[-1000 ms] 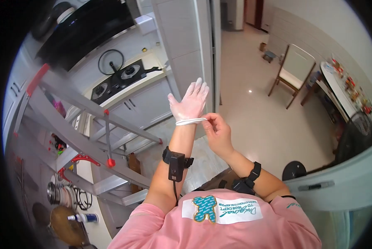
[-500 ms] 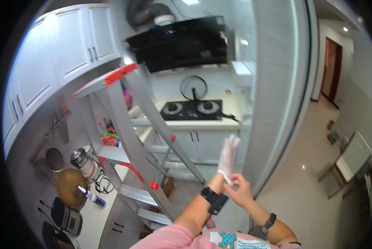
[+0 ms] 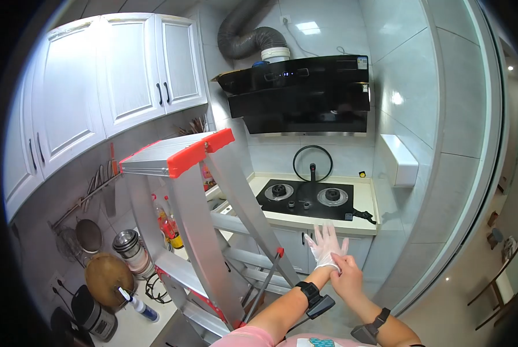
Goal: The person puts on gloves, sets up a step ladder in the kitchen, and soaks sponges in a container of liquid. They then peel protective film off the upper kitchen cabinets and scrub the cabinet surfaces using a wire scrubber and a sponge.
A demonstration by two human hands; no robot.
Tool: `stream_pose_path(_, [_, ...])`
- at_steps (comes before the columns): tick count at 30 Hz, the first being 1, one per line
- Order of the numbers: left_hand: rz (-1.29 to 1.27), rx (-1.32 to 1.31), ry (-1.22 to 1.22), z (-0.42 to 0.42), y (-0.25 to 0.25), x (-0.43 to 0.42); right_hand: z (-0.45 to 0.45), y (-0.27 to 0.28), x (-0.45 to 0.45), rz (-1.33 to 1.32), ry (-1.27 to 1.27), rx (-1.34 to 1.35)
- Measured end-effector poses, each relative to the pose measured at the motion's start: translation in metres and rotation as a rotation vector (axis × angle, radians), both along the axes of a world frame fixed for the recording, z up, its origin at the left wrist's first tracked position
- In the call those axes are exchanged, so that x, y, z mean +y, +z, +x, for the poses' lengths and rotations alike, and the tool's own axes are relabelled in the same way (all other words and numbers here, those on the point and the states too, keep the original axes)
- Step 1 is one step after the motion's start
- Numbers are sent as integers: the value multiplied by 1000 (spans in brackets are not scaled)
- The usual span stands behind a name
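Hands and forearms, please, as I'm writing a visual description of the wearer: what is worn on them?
The left hand wears a thin, translucent white glove; the right hand is ungloved. Each forearm carries a black strap with a dark, boxy device: left device, right device. A pink fabric sleeve shows on the left arm.

A black range hood [image 3: 299, 92] hangs above the cooktop [image 3: 306, 191].

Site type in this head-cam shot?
Most likely a home kitchen: a two-burner hob is set in the counter, a black range hood with a flexible duct hangs above it, and white wall cabinets line the left side.
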State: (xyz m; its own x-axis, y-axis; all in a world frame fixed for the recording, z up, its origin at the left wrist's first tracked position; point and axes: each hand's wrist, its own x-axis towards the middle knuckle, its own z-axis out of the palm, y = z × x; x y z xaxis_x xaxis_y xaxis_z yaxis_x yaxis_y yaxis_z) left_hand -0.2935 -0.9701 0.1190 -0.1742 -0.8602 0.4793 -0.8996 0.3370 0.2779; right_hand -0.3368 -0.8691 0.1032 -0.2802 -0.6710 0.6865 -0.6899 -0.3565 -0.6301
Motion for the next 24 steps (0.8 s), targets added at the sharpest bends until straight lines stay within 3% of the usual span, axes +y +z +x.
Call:
stream_pose_path(6, [-20,-238,-16,18,-38,-35,-3,-20,-60,238,126,179])
stream_pose_path(8, [350,-210,82,28,-50,-57,2,-31,-79,279,320,166])
stream_pose_path(10, [352,-172,96,41,-69,-80,6,-25,-96,285,479,171])
stream_pose_path(12, [49,-317,153,51,-94,-87,9,-26,-107,300,710,195])
stream_pose_path(15, [-22,-518,84,71,-124,-108,8,-29,-140,315,905,191])
stream_pose_path(17, [347,-354,-93,78,-110,-121,3,-38,-165,312,1010,167])
stream_pose_path(19, [660,-59,-80,106,-202,-204,-10,-47,-196,366,1101,167])
stream_pose_path(20, [714,-67,-101,100,-198,-194,-17,-51,-213,476,1107,-44])
stream_pose_path(21, [636,416,-87,91,-177,-177,-24,-68,-238,591,1134,-310])
stream_pose_path(22, [526,900,-40,88,-166,-168,-36,-82,-262,491,850,-201])
stream_pose_path(24, [624,899,1,126,-202,-177,-62,-129,-327,553,395,-247])
